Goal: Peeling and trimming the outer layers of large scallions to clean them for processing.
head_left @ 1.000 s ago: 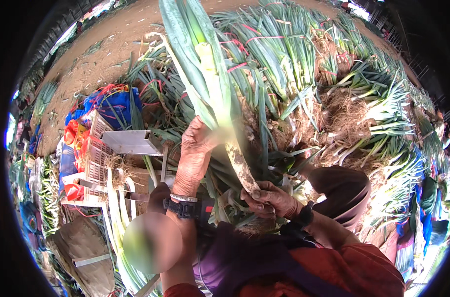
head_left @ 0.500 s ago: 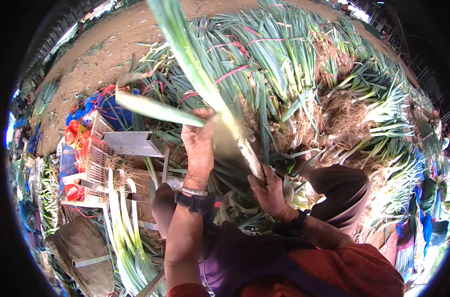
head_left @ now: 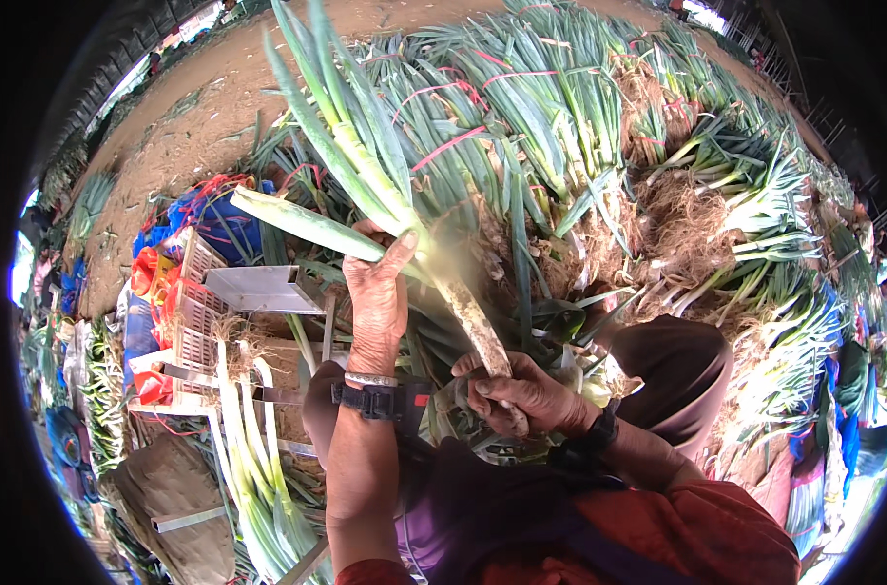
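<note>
A single long leek point(head_left: 366, 166) lies slantwise in front of me, its green leaves pointing up and left and its soil-stained white shank down to the right. My right hand point(head_left: 531, 393) is wrapped round the low end of the shank. Higher up, my left hand point(head_left: 378, 278) is closed at the leaf fork, on a pale outer leaf point(head_left: 302, 222) that sticks out leftward from the stalk. Whether that leaf is torn loose from the stalk is hidden by the fingers and a blur there.
Tied bundles of leeks point(head_left: 551, 117) cover the ground ahead, with rooty loose ones point(head_left: 697, 229) to the right. At left stand a pale plastic crate point(head_left: 195, 327) and a metal stand point(head_left: 253, 290). Several trimmed leeks point(head_left: 244, 439) lean beside cardboard point(head_left: 171, 507).
The leek has come lower and nearer to me. My right hand has moved down and now wraps the shank's end. My left hand has shifted slightly down and left with the outer leaf.
</note>
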{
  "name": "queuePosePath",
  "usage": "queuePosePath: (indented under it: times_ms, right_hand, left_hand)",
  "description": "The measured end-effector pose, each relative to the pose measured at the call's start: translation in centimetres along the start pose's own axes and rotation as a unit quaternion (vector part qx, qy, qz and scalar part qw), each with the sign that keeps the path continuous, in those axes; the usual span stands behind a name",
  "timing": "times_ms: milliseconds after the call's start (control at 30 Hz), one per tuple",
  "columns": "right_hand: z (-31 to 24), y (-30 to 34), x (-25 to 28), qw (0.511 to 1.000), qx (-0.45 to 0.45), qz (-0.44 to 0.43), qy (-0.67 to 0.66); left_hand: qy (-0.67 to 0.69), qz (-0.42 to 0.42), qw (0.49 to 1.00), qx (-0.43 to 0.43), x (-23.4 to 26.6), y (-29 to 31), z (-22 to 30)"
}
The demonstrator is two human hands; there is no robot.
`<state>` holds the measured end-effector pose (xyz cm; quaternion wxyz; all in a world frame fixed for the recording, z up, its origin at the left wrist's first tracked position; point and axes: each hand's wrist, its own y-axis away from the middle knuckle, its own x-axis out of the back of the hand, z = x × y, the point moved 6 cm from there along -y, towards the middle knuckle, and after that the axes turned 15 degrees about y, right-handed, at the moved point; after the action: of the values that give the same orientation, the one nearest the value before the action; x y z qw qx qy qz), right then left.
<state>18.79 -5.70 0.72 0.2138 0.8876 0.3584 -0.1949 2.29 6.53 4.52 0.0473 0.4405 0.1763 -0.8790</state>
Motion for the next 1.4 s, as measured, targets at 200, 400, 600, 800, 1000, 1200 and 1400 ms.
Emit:
queuePosePath:
  times_ms: [200, 400, 600, 800, 1000, 1200, 1400]
  right_hand:
    - [-1.1, 0.1, 1.2, 0.947, 0.127, 0.121, 0.271]
    - [-0.8, -0.7, 1.1, 0.946, 0.181, 0.093, 0.253]
    - [-1.4, -1.1, 3.0, 0.948, 0.096, 0.184, 0.240]
    - [-2.6, -5.3, 5.5, 0.907, 0.189, 0.240, 0.290]
    - [-6.0, -8.4, 13.4, 0.758, 0.178, 0.289, 0.556]
    - [-4.5, -3.5, 11.2, 0.862, 0.136, 0.342, 0.349]
    - [-3.1, 1.0, 10.5, 0.750, 0.186, 0.409, 0.485]
  left_hand:
    - [-0.001, 0.006, 0.998, -0.061, -0.7, 0.0, 0.7]
    - [0.056, 0.146, 0.988, -0.007, 0.5, -0.7, -0.6]
    - [-0.066, 0.107, 0.992, -0.020, 0.4, 0.3, -2.6]
    - [0.015, 0.161, 0.981, 0.111, -0.1, 2.0, -5.3]
    - [0.036, 0.152, 0.942, 0.298, -4.2, 6.5, -6.5]
    - [0.022, 0.260, 0.959, 0.107, 5.3, 1.4, -2.1]
    - [-0.375, 0.110, 0.890, 0.233, 8.8, -0.7, -4.7]
